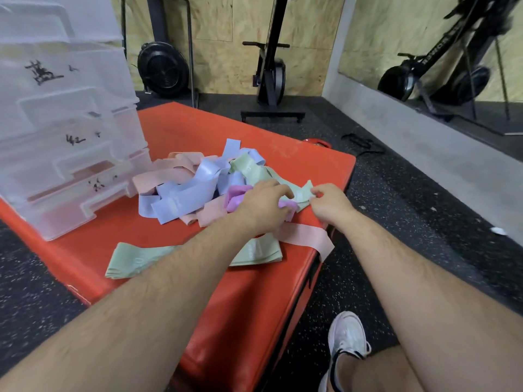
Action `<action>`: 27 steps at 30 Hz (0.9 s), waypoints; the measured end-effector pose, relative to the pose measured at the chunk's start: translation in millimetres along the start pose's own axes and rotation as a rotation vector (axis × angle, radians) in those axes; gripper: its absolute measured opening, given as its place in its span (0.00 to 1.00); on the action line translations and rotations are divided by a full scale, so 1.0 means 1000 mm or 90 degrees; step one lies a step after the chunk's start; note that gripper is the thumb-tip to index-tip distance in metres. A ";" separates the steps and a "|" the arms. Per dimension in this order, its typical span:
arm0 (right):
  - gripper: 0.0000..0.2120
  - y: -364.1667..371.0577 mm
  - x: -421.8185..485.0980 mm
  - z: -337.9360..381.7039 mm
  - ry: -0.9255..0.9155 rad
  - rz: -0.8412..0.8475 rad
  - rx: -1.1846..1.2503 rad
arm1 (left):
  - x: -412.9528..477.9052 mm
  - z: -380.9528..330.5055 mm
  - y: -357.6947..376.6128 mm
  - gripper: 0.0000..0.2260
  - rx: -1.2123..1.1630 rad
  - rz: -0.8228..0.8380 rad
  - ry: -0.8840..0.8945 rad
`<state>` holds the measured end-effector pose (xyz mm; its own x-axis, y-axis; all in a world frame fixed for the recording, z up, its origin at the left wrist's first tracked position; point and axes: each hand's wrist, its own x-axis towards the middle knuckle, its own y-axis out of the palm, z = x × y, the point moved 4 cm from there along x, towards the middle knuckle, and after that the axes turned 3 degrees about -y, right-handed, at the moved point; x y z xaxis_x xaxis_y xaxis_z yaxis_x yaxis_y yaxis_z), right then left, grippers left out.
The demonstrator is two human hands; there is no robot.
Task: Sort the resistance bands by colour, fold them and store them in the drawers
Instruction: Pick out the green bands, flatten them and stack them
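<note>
1. White shoe (346, 335): seen nearest the camera on the speckled black floor (410, 199), beside the right edge of the red pad.
2. Red pad (249, 295): a padded block on which all bands and the drawers are laid.
3. Folded green bands (133, 258): stacked flat on the near part of the pad, partly hidden under the left forearm.
4. Pink band (308, 236): laid flat just beyond the stack, one end draped over the pad's right edge.
5. Left hand (263, 205): fingers curled, tips pinched on the green band (301, 195); the palm is rested over a purple band (237, 195).
6. Right hand (329, 200): thumb and forefinger closed on the other end of the same green band, which is held low at the pile's right side.
7. Mixed pile: blue bands (184, 199), further pink bands (169, 172) and green ones tangled at the pad's middle, unsorted.
8. Drawers (65, 137): a translucent plastic unit stood at the pad's left, marked in black handwriting; pink is seen through the lower fronts.
9. Exercise machine (271, 66): stood against the plywood wall behind.
10. Mirror (424, 66): mounted on the right wall.
</note>
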<state>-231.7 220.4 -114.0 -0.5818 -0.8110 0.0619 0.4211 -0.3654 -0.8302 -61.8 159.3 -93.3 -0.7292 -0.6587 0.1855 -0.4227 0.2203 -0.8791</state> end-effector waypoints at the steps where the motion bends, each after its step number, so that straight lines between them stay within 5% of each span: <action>1: 0.18 -0.006 0.000 0.002 -0.017 -0.024 0.034 | 0.000 0.002 -0.001 0.15 0.005 0.001 -0.007; 7: 0.14 -0.057 -0.012 0.044 -0.208 -0.185 0.225 | -0.006 0.007 -0.027 0.16 -0.122 -0.089 -0.018; 11: 0.11 -0.077 -0.039 0.088 -0.363 -0.174 0.272 | -0.018 0.001 -0.077 0.21 -0.222 -0.264 0.028; 15: 0.11 -0.069 -0.060 0.116 -0.439 -0.127 0.282 | -0.031 0.001 -0.105 0.26 -0.195 -0.280 0.100; 21: 0.11 -0.046 -0.074 0.143 -0.427 -0.084 0.336 | -0.050 0.022 -0.120 0.08 -0.013 -0.271 0.098; 27: 0.19 0.000 -0.074 0.170 -0.326 0.049 0.468 | -0.075 0.053 -0.143 0.02 -0.066 -0.297 0.013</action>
<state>-70.7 202.4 -24.6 -0.2257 -0.8857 0.4057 0.8876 -0.3586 -0.2890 81.6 139.2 -4.2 -0.4585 -0.6906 0.5593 -0.7579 -0.0247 -0.6519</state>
